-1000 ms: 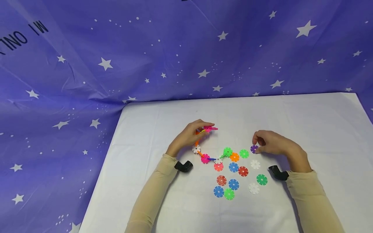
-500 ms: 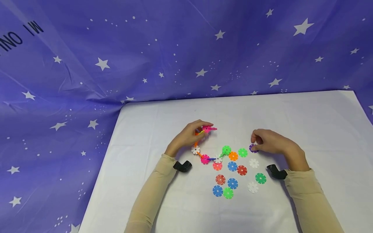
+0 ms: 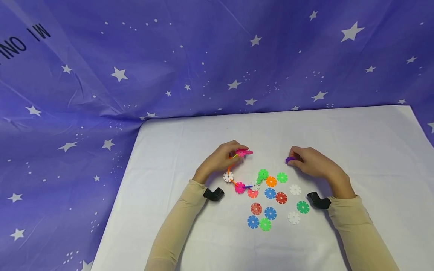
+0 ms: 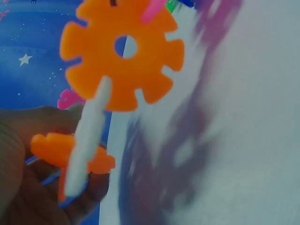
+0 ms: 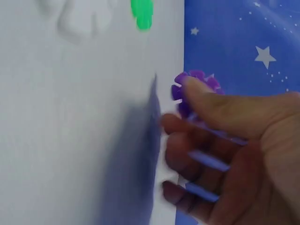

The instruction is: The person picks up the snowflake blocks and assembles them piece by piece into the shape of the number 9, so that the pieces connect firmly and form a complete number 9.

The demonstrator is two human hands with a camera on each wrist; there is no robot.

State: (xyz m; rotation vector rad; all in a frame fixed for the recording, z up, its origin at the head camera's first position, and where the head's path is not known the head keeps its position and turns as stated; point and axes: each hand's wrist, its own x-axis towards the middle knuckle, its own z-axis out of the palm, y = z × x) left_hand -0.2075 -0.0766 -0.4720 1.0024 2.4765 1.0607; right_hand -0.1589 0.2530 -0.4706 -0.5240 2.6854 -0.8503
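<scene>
My left hand [image 3: 224, 156] grips one end of a chain of interlocked snowflake discs, near a pink disc [image 3: 241, 153]. From there the chain curves down past a white disc [image 3: 228, 176] and a magenta disc [image 3: 239, 188] to a green disc [image 3: 263, 174]. Close up in the left wrist view are an orange disc [image 4: 154, 79] and a white disc [image 4: 89, 136] seen edge-on. Between thumb and fingers my right hand [image 3: 313, 163] pinches a purple snowflake disc [image 5: 183, 108], held above the table and tilted.
Several loose discs lie flat on the white table [image 3: 373, 150], among them an orange disc [image 3: 271, 181], a red disc [image 3: 281, 198] and a dark green disc [image 3: 303, 207]. A purple starry cloth [image 3: 203, 56] hangs behind the table.
My right hand has picked the purple disc up off the table and moved it slightly left and away from me. The left hand and the chain have shifted slightly.
</scene>
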